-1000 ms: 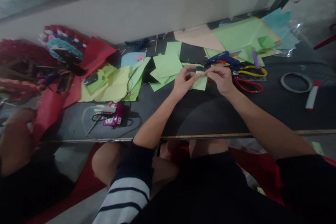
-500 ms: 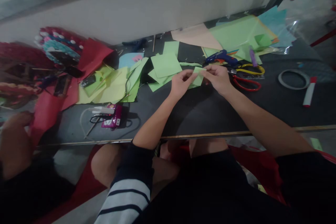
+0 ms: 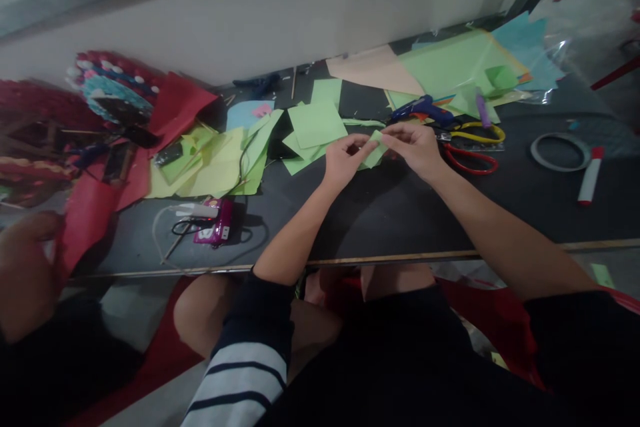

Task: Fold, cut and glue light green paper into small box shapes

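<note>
Between my two hands is a small piece of light green paper (image 3: 373, 155), partly covered by my fingers. My left hand (image 3: 345, 159) pinches its left side between thumb and fingers. My right hand (image 3: 413, 149) grips its upper right edge with thumb and fingertips. Just behind my left hand lie several green paper squares (image 3: 317, 124) on the dark table (image 3: 370, 220). Close to my right hand are scissors with one red and one yellow handle (image 3: 473, 163), and a blue glue gun (image 3: 417, 109) lies behind them.
At the left, a purple power adapter (image 3: 215, 223) with cables sits near yellow-green sheets (image 3: 215, 163). Another person's hand (image 3: 27, 273) is beside red paper (image 3: 93, 213). Rightward are a roll of tape (image 3: 535, 150) and a red-capped marker (image 3: 591, 177). Larger coloured sheets (image 3: 450, 67) lie along the wall.
The green paper has tilted slightly and less of it shows between my fingers. My hands stay nearly in place. At the left, the other person's hand has shifted a little.
</note>
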The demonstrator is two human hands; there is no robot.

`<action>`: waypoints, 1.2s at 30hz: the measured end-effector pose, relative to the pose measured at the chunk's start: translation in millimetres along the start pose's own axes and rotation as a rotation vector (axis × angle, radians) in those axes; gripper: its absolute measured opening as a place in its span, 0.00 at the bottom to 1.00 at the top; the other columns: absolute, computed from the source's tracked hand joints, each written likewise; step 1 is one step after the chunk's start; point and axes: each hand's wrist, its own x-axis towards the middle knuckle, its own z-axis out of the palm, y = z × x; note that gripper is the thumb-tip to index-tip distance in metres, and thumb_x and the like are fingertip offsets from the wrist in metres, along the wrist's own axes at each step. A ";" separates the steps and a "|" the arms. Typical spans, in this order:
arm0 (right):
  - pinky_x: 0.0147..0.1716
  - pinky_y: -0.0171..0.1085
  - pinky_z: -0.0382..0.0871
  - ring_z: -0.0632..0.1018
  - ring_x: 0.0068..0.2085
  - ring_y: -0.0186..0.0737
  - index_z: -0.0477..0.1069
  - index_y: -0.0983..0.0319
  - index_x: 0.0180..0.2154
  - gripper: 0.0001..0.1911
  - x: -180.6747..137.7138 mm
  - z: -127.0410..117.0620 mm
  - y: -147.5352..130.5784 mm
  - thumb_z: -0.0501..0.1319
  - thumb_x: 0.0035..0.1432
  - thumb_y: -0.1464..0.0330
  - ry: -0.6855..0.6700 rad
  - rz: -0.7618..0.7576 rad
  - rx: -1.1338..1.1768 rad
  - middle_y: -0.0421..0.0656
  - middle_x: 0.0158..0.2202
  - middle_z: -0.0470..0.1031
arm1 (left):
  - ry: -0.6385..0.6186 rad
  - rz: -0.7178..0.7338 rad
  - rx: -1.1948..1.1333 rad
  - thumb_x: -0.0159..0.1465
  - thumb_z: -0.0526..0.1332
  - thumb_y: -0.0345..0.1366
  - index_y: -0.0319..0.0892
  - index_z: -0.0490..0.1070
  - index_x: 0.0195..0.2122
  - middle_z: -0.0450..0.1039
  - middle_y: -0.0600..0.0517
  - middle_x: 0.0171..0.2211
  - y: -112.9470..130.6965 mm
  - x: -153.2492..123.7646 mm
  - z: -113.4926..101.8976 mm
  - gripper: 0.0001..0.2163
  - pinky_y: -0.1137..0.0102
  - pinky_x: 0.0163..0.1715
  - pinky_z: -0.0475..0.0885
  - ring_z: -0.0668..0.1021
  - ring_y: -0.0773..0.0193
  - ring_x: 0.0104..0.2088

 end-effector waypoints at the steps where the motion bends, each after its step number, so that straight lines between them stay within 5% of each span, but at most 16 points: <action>1: 0.18 0.33 0.69 0.76 0.21 0.34 0.81 0.59 0.31 0.30 0.4 -0.5 0.2 0.80 0.38 0.42 -0.015 -0.004 -0.012 0.38 0.23 0.77 | -0.013 0.001 0.000 0.64 0.73 0.43 0.42 0.82 0.33 0.79 0.53 0.28 0.9 -0.4 0.2 0.10 0.73 0.27 0.68 0.72 0.70 0.25; 5: 0.17 0.34 0.67 0.75 0.20 0.35 0.78 0.58 0.28 0.28 2.7 -2.4 1.8 0.80 0.39 0.44 -0.001 -0.002 0.000 0.38 0.21 0.75 | -0.014 -0.044 -0.043 0.63 0.73 0.46 0.42 0.84 0.37 0.83 0.51 0.32 0.6 -0.6 1.6 0.12 0.73 0.30 0.73 0.77 0.69 0.28; 13: 0.20 0.35 0.72 0.79 0.24 0.37 0.72 0.56 0.27 0.30 5.2 -3.9 3.8 0.81 0.36 0.43 0.088 0.022 0.058 0.37 0.24 0.77 | 0.085 -0.202 -0.108 0.62 0.75 0.42 0.43 0.84 0.34 0.78 0.56 0.24 -9.7 6.5 4.2 0.08 0.74 0.27 0.72 0.76 0.71 0.24; 20: 0.21 0.35 0.74 0.78 0.23 0.37 0.69 0.57 0.28 0.26 6.0 -3.3 7.4 0.82 0.41 0.54 0.022 0.120 0.088 0.36 0.21 0.73 | 0.141 -0.143 -0.090 0.65 0.72 0.40 0.43 0.83 0.33 0.76 0.55 0.23 -8.5 9.4 -1.8 0.07 0.72 0.29 0.74 0.76 0.68 0.25; 25: 0.19 0.35 0.72 0.78 0.22 0.37 0.75 0.57 0.38 0.24 8.0 -7.0 10.4 0.82 0.42 0.58 0.027 0.143 0.104 0.37 0.24 0.77 | 0.120 -0.112 -0.076 0.65 0.73 0.45 0.44 0.83 0.34 0.76 0.55 0.23 -11.4 10.2 -4.8 0.10 0.72 0.29 0.74 0.75 0.69 0.25; 31: 0.20 0.37 0.73 0.78 0.22 0.37 0.76 0.56 0.38 0.32 8.7 -6.1 12.1 0.81 0.38 0.45 0.016 0.109 0.092 0.37 0.24 0.77 | -0.003 -0.184 -0.164 0.63 0.70 0.61 0.43 0.82 0.30 0.74 0.53 0.22 -14.2 10.0 -4.1 0.23 0.74 0.17 0.66 0.74 0.70 0.21; 36: 0.22 0.37 0.75 0.78 0.23 0.37 0.76 0.55 0.36 0.40 5.8 -0.2 12.3 0.79 0.29 0.35 -0.002 0.164 0.145 0.36 0.25 0.77 | -0.038 -0.190 -0.247 0.55 0.70 0.70 0.43 0.78 0.27 0.74 0.53 0.22 -11.0 9.7 -3.2 0.31 0.75 0.16 0.67 0.77 0.69 0.22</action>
